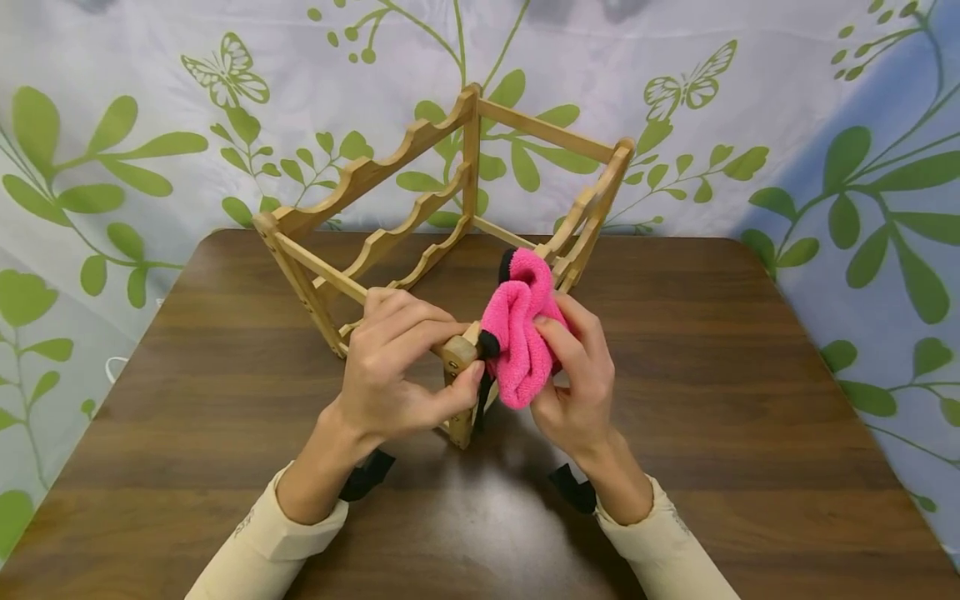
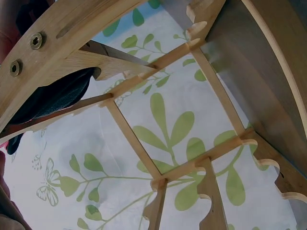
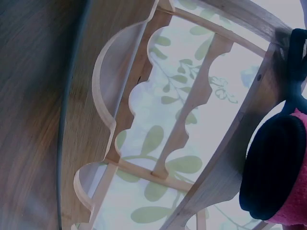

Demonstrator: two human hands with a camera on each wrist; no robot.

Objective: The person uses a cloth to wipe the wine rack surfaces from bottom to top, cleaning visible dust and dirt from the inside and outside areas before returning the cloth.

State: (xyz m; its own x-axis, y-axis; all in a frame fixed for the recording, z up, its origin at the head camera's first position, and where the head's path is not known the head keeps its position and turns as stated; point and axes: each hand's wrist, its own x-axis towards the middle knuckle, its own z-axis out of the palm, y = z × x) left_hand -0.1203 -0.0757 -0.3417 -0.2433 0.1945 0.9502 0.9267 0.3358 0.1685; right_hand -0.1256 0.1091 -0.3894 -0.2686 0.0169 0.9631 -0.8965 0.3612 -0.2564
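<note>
A wooden wine rack (image 1: pixel 408 150) with scalloped rails stands on the table, one corner post toward me. At the top of that post my left hand (image 1: pixel 397 367) grips the rack between thumb and fingers. The left thumb tip lies close to a black edge of the cloth; whether it touches it I cannot tell. My right hand (image 1: pixel 577 375) pinches a bunched pink cloth (image 1: pixel 521 333) with a black side against the same corner. In the right wrist view the cloth's black side (image 3: pixel 273 167) shows beside a rail. Two bolts (image 2: pixel 36 40) show on the rack in the left wrist view.
The rack rests on a dark brown wooden table (image 1: pixel 712 400). Behind it and at both sides hangs a pale curtain (image 1: pixel 585 50) with green leaves and butterflies. Black straps (image 1: pixel 367 475) are at both wrists, below the light sleeves.
</note>
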